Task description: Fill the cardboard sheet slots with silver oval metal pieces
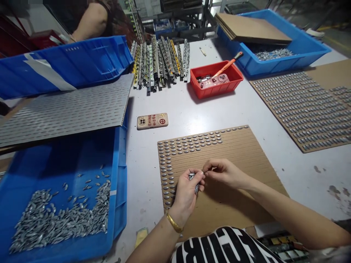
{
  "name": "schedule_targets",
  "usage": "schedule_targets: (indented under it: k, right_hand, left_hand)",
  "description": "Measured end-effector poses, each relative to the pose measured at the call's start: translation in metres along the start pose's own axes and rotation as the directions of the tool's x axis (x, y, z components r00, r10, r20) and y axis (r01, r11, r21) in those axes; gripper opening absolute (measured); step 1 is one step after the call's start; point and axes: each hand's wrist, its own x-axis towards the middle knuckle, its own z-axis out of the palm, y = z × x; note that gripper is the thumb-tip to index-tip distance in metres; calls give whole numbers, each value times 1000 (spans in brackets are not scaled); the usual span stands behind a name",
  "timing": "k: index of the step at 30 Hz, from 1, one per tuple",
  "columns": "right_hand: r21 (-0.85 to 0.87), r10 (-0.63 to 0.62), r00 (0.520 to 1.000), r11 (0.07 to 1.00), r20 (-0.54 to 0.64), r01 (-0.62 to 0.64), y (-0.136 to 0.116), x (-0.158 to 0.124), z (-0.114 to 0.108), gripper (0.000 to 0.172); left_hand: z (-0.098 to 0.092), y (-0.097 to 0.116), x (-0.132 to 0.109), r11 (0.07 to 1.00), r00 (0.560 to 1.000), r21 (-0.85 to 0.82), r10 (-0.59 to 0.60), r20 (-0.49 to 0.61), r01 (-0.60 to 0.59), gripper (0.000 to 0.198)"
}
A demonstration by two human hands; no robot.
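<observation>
The left hand [186,195] clutches silver slugs [192,178], the right hand [223,173] pinches just beside them, both over the cardboard sheet [233,208].

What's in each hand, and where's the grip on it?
The left hand holds a small bunch of silver metal pieces in its curled fingers. The right hand pinches at its fingertips, beside them; whether it holds one cannot be told.
</observation>
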Motion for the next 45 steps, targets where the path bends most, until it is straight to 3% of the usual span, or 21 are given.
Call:
schedule_targets:
  k: [3,6,8,13,19,23,26,28,31,34,39,42,45]
  right_hand:
    - [-255,-190,977,953,-92,162,7,6,-12,14]
    - [-598,-437,876,764,-203,243,26,19,-27,15]
    - [-742,-511,841,630,-174,229,41,28,-34,19]
    - [-901,-528,849,385,-35,202,59,41,-36,25]
    - [-944,-465,885,277,33,181,52,42,-36,25]
    - [-918,-445,895,352,7,183,47,40,-35,25]
    - [-781,-432,894,596,-117,186,34,32,-29,21]
    - [-582,-347,922,791,-170,191,20,23,-23,19]
    - [-300,-204,976,938,-72,174,2,9,-15,19]
    - [-230,-190,982,956,-18,181,-5,2,-10,18]
    - [-260,-224,973,944,-58,202,3,-3,-14,15]
    - [-405,-314,940,883,-133,238,14,0,-27,16]
    - [-604,-418,886,765,-200,224,31,10,-43,17]
  left_hand:
    - [4,3,3,998,998,-61,-4,-60,1,27]
    - [4,4,4,994,992,-111,-30,-120,17,29]
    - [3,3,4,994,992,-111,-36,-122,23,28]
    - [2,-2,2,994,995,-101,-56,-80,48,22]
    - [2,0,5,992,997,-112,-60,-54,54,28]
    - [1,1,7,987,997,-150,-58,-50,50,32]
    - [1,1,6,988,998,-152,-45,-38,39,34]
    - [1,1,6,991,999,-134,-24,-35,19,30]
    - [2,0,5,995,999,-97,-1,-44,-3,25]
    - [5,-2,6,998,1000,-58,-10,-27,9,26]
    - [11,0,9,999,1000,-37,-22,8,23,23]
    - [12,7,10,990,998,-133,-51,-29,47,20]
    - [9,10,10,958,982,-255,-164,-98,135,21]
